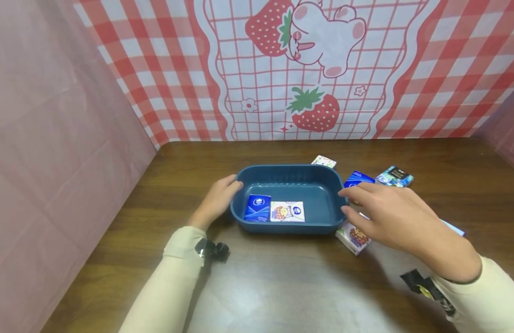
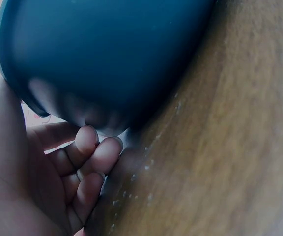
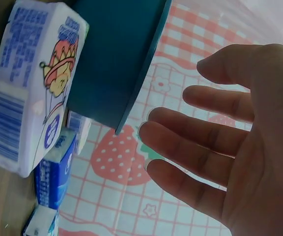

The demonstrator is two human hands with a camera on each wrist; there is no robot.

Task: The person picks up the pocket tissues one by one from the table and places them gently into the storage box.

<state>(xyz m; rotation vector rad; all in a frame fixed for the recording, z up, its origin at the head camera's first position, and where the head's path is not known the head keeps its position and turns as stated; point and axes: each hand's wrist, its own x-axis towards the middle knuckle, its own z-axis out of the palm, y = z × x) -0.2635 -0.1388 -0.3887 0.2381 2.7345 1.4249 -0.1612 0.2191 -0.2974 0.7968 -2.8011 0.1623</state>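
Observation:
A dark teal plastic basin (image 1: 288, 228) stands on the table. Inside lie a blue tissue pack (image 1: 257, 208) and a white cartoon tissue pack (image 1: 287, 211), side by side. At the basin's left end, my left hand (image 1: 217, 199) holds the rim with its thumb, its curled fingers (image 2: 86, 142) against the outer wall. My right hand (image 1: 396, 219) hovers by the right end, fingers spread and relaxed; the right wrist view shows it apart from the basin (image 3: 117, 54) and holding nothing. Below this hand lies another white cartoon tissue pack (image 1: 353, 237), beside the basin.
Right of the basin lie a blue pack (image 1: 358, 179), partly hidden by my right hand, and a floral pack with a dark label (image 1: 395, 176). Behind the basin is a white pack (image 1: 324, 161). A light-blue edge (image 1: 454, 228) shows past my right wrist. A strawberry-patterned cloth (image 1: 315, 111) hangs behind the table.

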